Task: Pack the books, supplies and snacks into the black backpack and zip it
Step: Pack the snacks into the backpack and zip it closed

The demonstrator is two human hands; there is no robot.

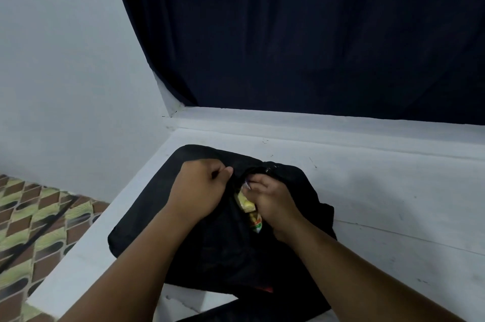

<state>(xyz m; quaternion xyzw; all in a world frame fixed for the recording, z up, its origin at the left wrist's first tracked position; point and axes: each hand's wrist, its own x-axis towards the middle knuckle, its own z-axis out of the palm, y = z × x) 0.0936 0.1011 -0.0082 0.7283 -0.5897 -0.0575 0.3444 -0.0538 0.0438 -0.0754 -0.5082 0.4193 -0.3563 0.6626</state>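
Far left, a patterned floor (34, 219) w/ brown and green-yellow tiles showed below the pale wall (65, 72), and a dark cord (39, 227) ran diagonally across it. The white desk (380, 203) filled the lower middle and right, set against a ledge under a dark navy curtain (288, 32). The black backpack (162, 216) lay flat on the desk near its left front corner, w/ a strap trailing off the near edge. The left hand (202, 187) sat on the pack's upper part, fingers curled and thumb pressed forward, pinching black fabric right by the opening. Just beside it, the right hand (270, 201) was clenched around a snack packet (248, 206), yellow-green w/ a bit of orange and white at the near end; the packet sat in the gap of the opening betw. the two hands, partly covered by the fingers. A zipper pull (268, 170) glinted just above the right hand on the bag's rim. How far the packet reached inside the bag couldn't be told. A small red patch (265, 289) showed at the pack's near edge.
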